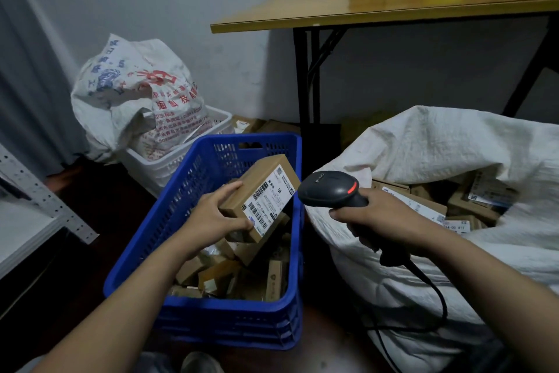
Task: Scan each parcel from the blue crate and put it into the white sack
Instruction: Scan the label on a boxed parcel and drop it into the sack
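Parcel tilted for the scan

Left hand [211,215] grips parcel [260,195] label-up over blue crate [169,221]; right hand [381,215] grips barcode scanner [329,189] aimed there.

Matt cardboard parcel [259,195] with glossy paper label, perforated blue plastic crate [181,206], coarse woven white sack [438,142], matt black plastic scanner [331,189].

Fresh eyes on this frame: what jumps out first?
The left hand holds a labelled cardboard parcel above the blue crate at centre, with the black scanner gripped in the right hand close beside it, red light on. To the right, the open white sack already holds several parcels.
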